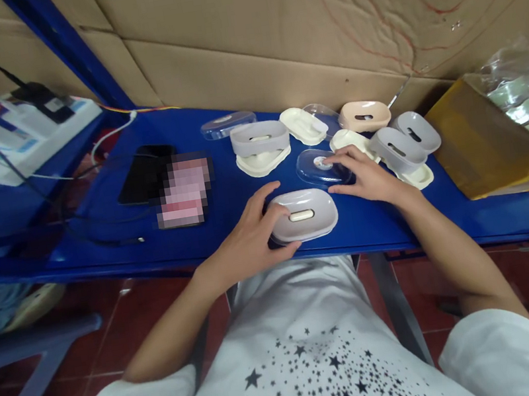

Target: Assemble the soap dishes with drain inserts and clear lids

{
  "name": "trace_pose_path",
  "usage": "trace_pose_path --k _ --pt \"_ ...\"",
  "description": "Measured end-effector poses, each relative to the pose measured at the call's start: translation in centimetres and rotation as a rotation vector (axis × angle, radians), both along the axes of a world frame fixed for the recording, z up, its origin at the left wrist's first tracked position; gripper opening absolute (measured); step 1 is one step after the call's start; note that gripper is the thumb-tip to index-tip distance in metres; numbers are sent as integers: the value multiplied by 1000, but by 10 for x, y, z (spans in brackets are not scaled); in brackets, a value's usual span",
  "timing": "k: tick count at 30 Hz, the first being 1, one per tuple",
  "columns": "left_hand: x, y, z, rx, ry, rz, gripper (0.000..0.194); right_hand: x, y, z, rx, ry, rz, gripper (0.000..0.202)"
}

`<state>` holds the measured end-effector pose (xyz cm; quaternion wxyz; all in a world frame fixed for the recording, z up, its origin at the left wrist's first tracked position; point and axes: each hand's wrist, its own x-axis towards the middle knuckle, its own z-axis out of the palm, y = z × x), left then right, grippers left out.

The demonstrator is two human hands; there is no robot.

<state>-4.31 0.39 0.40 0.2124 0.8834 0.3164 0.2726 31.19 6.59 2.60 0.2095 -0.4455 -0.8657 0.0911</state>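
Observation:
A light grey oval dish (321,222) with a pale bar in its middle lies near the table's front edge. My left hand (255,233) is at its left end, thumb and fingers spread around the rim. Just behind the dish rests a clear plastic lid (314,175) with a round white spot on top. My right hand (364,175) reaches over the lid's right side, fingertips touching it near the spot and the thumb apart. Another grey dish (260,138) sits on a cream tray (264,163) farther back.
More grey dishes (400,150), a peach dish (364,115) and cream pieces (303,126) stand at the back right, beside a brown box (490,135). Two phones, one dark (141,177), lie left of centre. A power strip (35,144) with cables sits at the far left.

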Motion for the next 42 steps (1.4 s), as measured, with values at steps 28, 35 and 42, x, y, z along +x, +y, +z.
trace_pose_path --k 28,35,42 --pt "-1 11 -4 -152 -116 63 80 -58 -41 20 64 47 367 45" --pt "0 7 -3 -99 -105 98 74 -86 61 16 38 -35 270 49" --pt "-1 7 -1 -103 -94 82 71 -84 63 0 31 -136 279 40"
